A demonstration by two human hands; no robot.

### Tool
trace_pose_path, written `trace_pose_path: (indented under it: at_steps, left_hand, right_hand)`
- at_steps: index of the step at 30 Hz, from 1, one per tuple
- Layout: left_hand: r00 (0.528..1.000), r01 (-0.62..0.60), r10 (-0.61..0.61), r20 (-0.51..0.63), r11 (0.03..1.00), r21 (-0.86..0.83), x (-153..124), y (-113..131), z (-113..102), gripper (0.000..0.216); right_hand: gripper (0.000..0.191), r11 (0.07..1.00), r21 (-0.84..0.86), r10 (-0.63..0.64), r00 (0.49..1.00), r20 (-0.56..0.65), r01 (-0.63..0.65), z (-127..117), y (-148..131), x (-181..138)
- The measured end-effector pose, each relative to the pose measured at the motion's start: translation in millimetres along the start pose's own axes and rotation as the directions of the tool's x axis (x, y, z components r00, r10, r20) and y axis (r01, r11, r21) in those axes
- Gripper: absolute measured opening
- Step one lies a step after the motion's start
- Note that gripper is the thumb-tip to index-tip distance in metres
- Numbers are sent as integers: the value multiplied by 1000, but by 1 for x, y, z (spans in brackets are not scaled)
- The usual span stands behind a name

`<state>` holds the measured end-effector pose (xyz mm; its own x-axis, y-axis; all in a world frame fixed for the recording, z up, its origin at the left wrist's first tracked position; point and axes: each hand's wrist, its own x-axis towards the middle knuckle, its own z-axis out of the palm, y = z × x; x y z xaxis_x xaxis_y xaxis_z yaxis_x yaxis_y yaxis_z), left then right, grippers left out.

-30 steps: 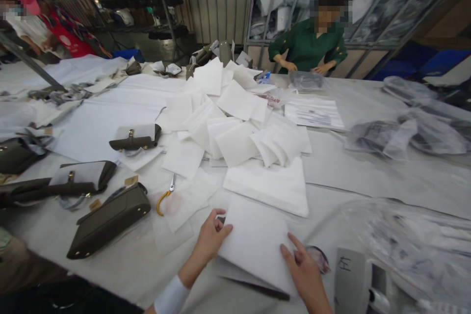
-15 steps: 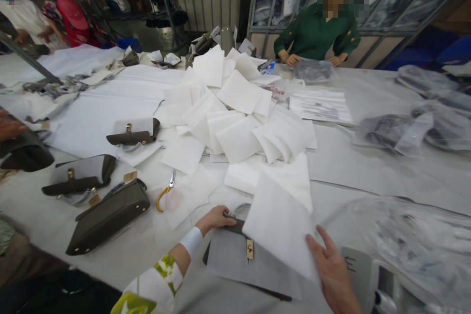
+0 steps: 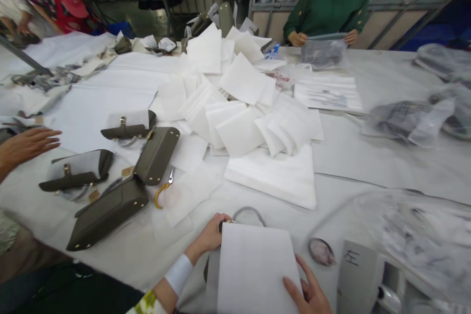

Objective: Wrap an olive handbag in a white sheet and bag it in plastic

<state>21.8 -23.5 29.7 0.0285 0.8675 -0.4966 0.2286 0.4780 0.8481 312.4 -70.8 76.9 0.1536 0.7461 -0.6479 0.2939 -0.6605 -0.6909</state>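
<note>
My left hand [image 3: 210,233] is curled on the top left corner of a grey handbag [image 3: 210,271], right by its looped handle [image 3: 248,211]. A white foam sheet [image 3: 253,267] lies over the bag and hides nearly all of it. My right hand [image 3: 308,292] rests flat on the sheet's lower right corner, fingers spread.
A heap of white sheets [image 3: 239,108] fills the table's middle. Olive handbags [image 3: 108,213] [image 3: 156,154] [image 3: 77,171] and yellow-handled scissors [image 3: 162,195] lie left. Another person's hand [image 3: 25,144] reaches in from the left. A person in green [image 3: 327,7] holds a plastic-wrapped item [image 3: 324,53]. Plastic bags [image 3: 423,240] lie right.
The white sheet was lifted off the grey bag, then laid back flat over it. One more olive bag now stands at the left, and another person's hand has come in there.
</note>
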Motion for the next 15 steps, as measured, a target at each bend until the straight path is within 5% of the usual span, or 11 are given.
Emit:
trace_pose_path:
  at_steps: [4,8,11,15]
  left_hand:
    - [999,54,-53,12,998,-42,21,4,-9,25]
    - [980,110,-108,-169,994,-1,16,10,-12,52]
    - [973,86,-61,-225,991,104,-4,8,7,76]
    - [981,99,-49,-188,958,270,-22,-6,37,89]
  right_hand:
    - [88,983,-164,-88,996,-4,86,12,-16,22]
    - [81,934,-326,-147,989,20,146,17,-17,31]
    - [73,884,-424,-215,977,5,197,16,-11,34]
    - [67,725,-594,-500,860,-104,349,14,1,47]
